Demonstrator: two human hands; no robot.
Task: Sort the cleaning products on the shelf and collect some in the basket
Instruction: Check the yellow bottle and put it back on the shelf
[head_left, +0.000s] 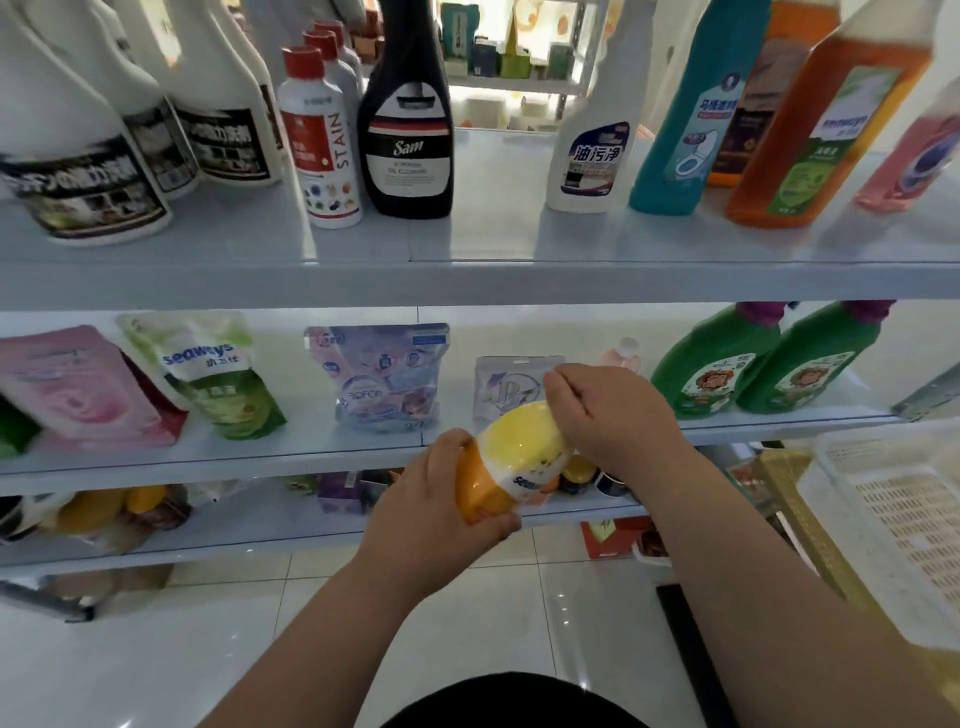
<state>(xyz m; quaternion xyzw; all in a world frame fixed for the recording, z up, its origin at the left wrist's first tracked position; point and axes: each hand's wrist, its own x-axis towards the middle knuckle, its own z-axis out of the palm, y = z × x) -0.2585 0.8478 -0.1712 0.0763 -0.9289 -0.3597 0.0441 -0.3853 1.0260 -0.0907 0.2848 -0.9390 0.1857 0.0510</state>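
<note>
In the middle of the frame I see both hands on one yellow-and-orange pack (519, 457), held in the air just in front of the middle shelf (311, 449). The left hand (441, 493) wraps its fingers round the orange lower end, thumb underneath. The right hand (608, 415) closes over the yellow upper end with its fingers curled tight. The pack is tilted, its yellow end up and to the right.

Behind the right hand a pale pouch (501, 382) stands on the middle shelf, with a purple pouch (379, 379) to its left and two green bottles (748, 371) to its right. At the right edge of the frame sits the white basket (821, 483), well apart from the pack. On the top shelf (467, 280), upper centre, stands a black bottle (408, 145).
</note>
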